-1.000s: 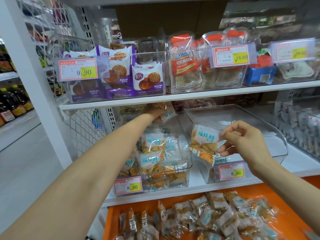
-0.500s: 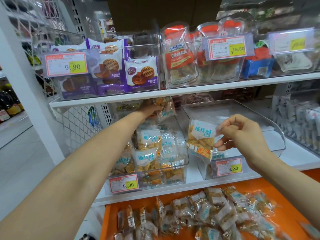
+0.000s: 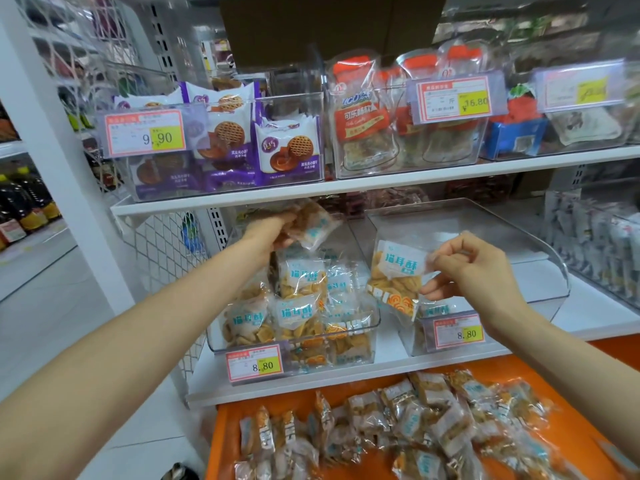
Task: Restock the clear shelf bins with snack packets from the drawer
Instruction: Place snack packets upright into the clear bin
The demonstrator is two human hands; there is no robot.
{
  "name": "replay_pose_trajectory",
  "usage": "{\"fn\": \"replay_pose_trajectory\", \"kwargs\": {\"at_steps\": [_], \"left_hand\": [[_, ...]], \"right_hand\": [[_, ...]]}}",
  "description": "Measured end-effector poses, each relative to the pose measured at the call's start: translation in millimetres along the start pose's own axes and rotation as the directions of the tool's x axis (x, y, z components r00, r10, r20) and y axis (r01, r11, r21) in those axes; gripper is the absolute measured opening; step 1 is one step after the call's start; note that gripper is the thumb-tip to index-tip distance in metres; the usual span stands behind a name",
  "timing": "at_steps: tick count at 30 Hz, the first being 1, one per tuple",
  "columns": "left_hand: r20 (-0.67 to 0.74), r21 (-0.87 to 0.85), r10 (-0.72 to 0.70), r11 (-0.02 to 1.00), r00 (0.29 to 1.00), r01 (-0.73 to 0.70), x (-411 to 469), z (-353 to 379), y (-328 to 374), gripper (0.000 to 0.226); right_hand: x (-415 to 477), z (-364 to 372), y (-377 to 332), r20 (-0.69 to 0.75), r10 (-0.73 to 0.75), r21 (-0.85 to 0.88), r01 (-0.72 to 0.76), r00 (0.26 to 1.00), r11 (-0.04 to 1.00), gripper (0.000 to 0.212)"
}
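Clear left bin (image 3: 216, 342), stacked with snack packets (image 3: 298, 317), sits on a white shelf (image 3: 346, 379); the left hand (image 3: 273, 233) grips a packet (image 3: 313, 225) above its back. Further right, the right hand (image 3: 474, 271) pinches a second packet (image 3: 396, 282) over the right bin (image 3: 540, 271). An orange drawer (image 3: 221, 441) lies below.

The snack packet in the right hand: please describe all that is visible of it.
The snack packet is a clear glossy plastic pouch with a white label in teal characters and an orange spiral-printed band at its foot. Golden fried pieces fill it. It hangs nearly upright over the front of the right clear bin. The right hand pinches its right edge; contact with the bin cannot be told.
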State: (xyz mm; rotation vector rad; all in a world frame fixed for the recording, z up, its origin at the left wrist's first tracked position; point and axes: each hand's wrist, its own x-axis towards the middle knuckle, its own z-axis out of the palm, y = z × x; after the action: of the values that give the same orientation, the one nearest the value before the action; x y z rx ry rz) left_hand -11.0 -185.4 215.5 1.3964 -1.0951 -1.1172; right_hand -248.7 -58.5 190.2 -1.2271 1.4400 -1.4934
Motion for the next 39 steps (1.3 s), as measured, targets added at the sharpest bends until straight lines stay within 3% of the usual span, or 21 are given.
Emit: {"fn": "replay_pose_trajectory", "kwargs": {"at_steps": [5, 8, 10, 12, 13, 15, 17, 19, 22, 24, 27, 29, 30, 32, 34, 37, 39], "left_hand": [[-0.013, -0.133, -0.056, 0.990, 0.998, 0.054, -49.6, -53.1, -13.8, 0.005], [0.000, -0.181, -0.048, 0.982, 0.999, 0.047, -73.8, -67.0, -24.5, 0.005], [-0.001, -0.210, -0.030, 0.977, 1.000, 0.029, -84.4, -71.5, -34.6, 0.005], [0.005, -0.181, -0.010, 0.983, 1.000, 0.011, -89.6, -72.8, -42.6, 0.003], [0.016, -0.160, 0.000, 0.987, 1.000, 0.003, -90.6, -73.2, -45.9, 0.003], [0.039, -0.154, 0.012, 0.988, 0.999, -0.006, -90.4, -75.4, -49.5, 0.007], [0.048, -0.165, 0.008, 0.986, 0.999, 0.000, -88.8, -79.1, -51.4, 0.007], [0.056, -0.140, -0.017, 0.990, 0.998, 0.025, -88.2, -81.2, -54.0, 0.008], [0.059, -0.122, -0.031, 0.992, 0.998, 0.039, -89.3, -81.3, -56.6, 0.012], [0.073, -0.125, -0.023, 0.992, 0.997, 0.032, -92.0, -80.4, -55.2, 0.011], [0.089, -0.136, -0.014, 0.990, 0.996, 0.026, -95.2, -80.1, -52.9, 0.011], [0.091, -0.139, -0.015, 0.990, 0.996, 0.028, -94.6, -81.1, -52.7, 0.012], [0.086, -0.139, -0.016, 0.990, 0.996, 0.028, -93.9, -81.6, -52.6, 0.012], [0.075, -0.148, -0.015, 0.989, 0.997, 0.026, -92.5, -83.0, -52.7, 0.013], [0.071, -0.158, -0.015, 0.987, 0.997, 0.026, -91.8, -83.4, -52.8, 0.010], [0.071, -0.160, -0.008, 0.987, 0.997, 0.020, -91.9, -82.6, -53.4, 0.010], [0.076, -0.156, 0.001, 0.988, 0.997, 0.011, -92.4, -81.0, -53.9, 0.011]], "right_hand": [[51.2, 43.9, 1.8, -0.092, -0.008, 0.018, 0.010, 0.996, 1.000, 0.021], [95.8, 80.1, 8.7, -0.111, 0.041, -0.062, -0.048, 0.993, 0.997, 0.012], [126.0, 101.4, 14.8, -0.071, 0.043, -0.203, -0.057, 0.997, 0.977, 0.011], [147.9, 118.3, 17.4, 0.021, 0.009, -0.459, 0.002, 1.000, 0.888, 0.014], [156.5, 125.4, 18.7, 0.035, -0.030, -0.606, 0.045, 0.999, 0.794, 0.010], [171.9, 137.7, 22.8, 0.043, -0.113, -0.734, 0.108, 0.993, 0.671, 0.024], [183.8, 144.9, 24.3, 0.153, -0.103, -0.775, 0.184, 0.983, 0.604, 0.025], [192.1, 146.5, 24.6, 0.257, -0.036, -0.784, 0.230, 0.966, 0.577, 0.011], [205.7, 149.8, 29.3, 0.297, -0.082, -0.772, 0.290, 0.951, 0.566, 0.018], [212.1, 155.4, 36.5, 0.331, -0.144, -0.818, 0.359, 0.933, 0.450, 0.043], [210.9, 162.6, 44.9, 0.434, -0.153, -0.807, 0.459, 0.888, 0.372, 0.106], [205.0, 162.3, 45.0, 0.470, -0.176, -0.801, 0.502, 0.865, 0.327, 0.116], [201.3, 160.9, 44.4, 0.471, -0.189, -0.797, 0.508, 0.861, 0.327, 0.110], [190.1, 154.0, 39.9, 0.485, -0.205, -0.791, 0.527, 0.850, 0.310, 0.077], [176.4, 143.9, 33.0, 0.486, -0.246, -0.821, 0.535, 0.838, 0.200, 0.043], [165.2, 127.3, 26.5, 0.478, -0.288, -0.834, 0.532, 0.830, 0.149, 0.029], [164.7, 124.0, 25.0, 0.470, -0.198, -0.844, 0.504, 0.860, 0.186, 0.027]]}}
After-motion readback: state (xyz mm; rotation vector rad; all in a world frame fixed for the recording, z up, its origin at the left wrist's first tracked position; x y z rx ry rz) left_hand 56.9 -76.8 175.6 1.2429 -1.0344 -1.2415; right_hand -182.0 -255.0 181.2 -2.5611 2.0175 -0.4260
